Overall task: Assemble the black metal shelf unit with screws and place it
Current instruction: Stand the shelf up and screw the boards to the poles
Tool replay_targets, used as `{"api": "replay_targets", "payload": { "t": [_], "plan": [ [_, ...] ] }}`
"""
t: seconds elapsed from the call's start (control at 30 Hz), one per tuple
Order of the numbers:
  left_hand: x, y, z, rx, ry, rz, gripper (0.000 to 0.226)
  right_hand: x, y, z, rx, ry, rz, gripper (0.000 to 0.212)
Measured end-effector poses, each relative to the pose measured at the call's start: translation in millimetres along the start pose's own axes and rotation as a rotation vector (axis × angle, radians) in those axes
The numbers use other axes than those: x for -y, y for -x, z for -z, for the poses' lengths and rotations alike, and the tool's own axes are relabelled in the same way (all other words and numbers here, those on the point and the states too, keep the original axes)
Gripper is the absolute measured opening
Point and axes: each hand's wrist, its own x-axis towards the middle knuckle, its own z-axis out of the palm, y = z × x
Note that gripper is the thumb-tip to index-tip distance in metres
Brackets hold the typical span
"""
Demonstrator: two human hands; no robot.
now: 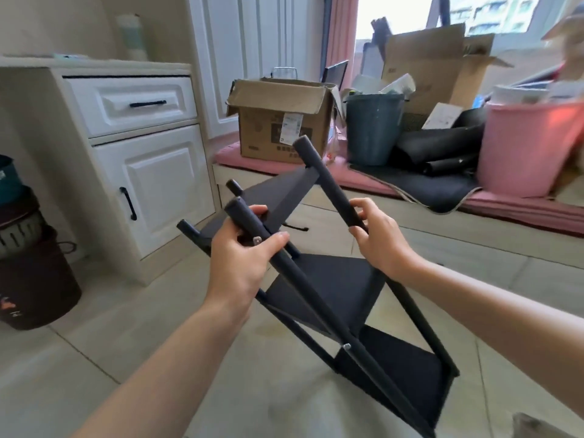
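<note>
Pale floor tiles [132, 314] run under everything, and the black shelf unit [331, 289] hangs tilted above them, nearest of all. Its left hand [243, 257] grips the front post, fingers and thumb wrapped round it right by a silver screw [257, 239]; the right hand [379, 238] pinches the far post a little beyond. A second screw [347, 346] shows lower on the front post. Three shelves look fixed, so I'd judge the unit about assembled and being carried to its place. Best to keep both grips firm, bring it upright and lower all four posts together. Beyond the shelf unit and to its left stands a white cabinet [142, 172]. Further behind it sit a cardboard box [278, 121], a grey bin [374, 128] and a pink tub [527, 150]. The box's white label is too blurred to read.
</note>
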Motion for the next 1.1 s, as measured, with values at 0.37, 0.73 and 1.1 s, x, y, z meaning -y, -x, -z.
{"api": "replay_targets", "payload": {
  "t": [0.37, 0.73, 1.1],
  "plan": [
    [-24.7, 14.8, -65.8, 0.373, -0.194, -0.199, 0.045, -43.2, 102.8, 69.0, -0.133, -0.158, -0.211, 0.042],
    [-40.9, 34.2, -84.6, 0.451, -0.308, -0.318, 0.049, -42.2, 164.7, 74.9, -0.145, -0.269, -0.316, 0.036],
    [-48.3, 103.4, -98.3, 0.078, -1.039, -0.919, 0.094, -23.2, 185.4, 50.7, -0.097, -0.322, -0.271, 0.036]
  ]
}}
